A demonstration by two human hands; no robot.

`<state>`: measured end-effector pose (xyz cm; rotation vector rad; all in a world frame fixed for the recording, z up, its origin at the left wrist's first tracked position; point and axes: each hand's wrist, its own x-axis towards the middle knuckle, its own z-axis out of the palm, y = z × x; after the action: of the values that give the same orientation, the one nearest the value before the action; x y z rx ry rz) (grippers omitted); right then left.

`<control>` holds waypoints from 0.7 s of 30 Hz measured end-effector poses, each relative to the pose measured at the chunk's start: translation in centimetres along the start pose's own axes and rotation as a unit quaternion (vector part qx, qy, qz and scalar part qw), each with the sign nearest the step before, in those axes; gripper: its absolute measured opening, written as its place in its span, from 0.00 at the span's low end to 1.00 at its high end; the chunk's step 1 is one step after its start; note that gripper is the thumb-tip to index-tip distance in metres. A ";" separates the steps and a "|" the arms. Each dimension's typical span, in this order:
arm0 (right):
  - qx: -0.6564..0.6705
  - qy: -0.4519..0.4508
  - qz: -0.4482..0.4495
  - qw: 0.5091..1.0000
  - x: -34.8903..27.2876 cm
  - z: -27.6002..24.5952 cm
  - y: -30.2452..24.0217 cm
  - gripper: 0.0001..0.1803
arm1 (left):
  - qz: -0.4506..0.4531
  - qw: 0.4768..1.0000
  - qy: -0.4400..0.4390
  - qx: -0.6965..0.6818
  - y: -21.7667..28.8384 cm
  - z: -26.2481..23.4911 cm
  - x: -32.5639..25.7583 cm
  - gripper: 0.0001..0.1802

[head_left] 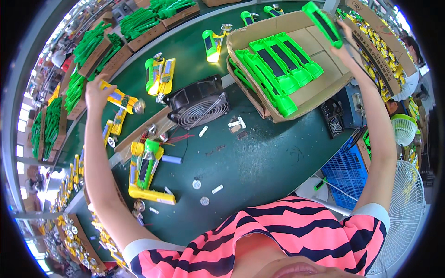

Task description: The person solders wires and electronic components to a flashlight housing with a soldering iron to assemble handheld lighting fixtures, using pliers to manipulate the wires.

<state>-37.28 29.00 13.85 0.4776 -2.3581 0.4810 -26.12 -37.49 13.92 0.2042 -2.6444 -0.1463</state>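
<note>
Below us spreads the dark green workbench (259,157), and on it, tilted toward us, sits a flat cardboard box (320,88) with a row of green casings (278,69) lying side by side inside, their dark panels facing up. Just left of the box stands a black square fan (199,105) behind its wire grille. Nearer our left side lies a small cluster of yellow and green housings (144,171), with a pale blue cylinder (171,159) just beside them and a few small round and white bits scattered on the bench.

Our right hand (344,46) is raised over the far corner of the box, fingers closed around the lower end of one green casing (323,23) that points up and away from us. Our left hand (95,90) is stretched out to the left, fingers wrapped on a yellow torch body (121,98) whose silvery reflector end points right, held above the bench edge.
</note>
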 end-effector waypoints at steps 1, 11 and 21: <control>0.024 0.030 -0.019 0.999 -0.1 -1.0 -1.0 0.37 | 0.007 0.999 0.015 -0.030 1.2 -2.9 -1.4 0.25; 0.199 -0.119 -0.064 0.971 -17.8 -7.8 -17.8 0.41 | -0.187 0.864 -0.039 -0.465 18.1 -7.1 -29.3 0.13; 0.192 -0.254 -0.156 0.935 -25.5 -0.3 -19.6 0.34 | -0.245 0.917 0.082 -0.302 25.8 -0.8 -40.7 0.17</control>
<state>-10.15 17.44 0.87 1.2703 -2.5958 0.7401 6.74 -5.29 -0.37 0.6273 -2.2000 -1.0416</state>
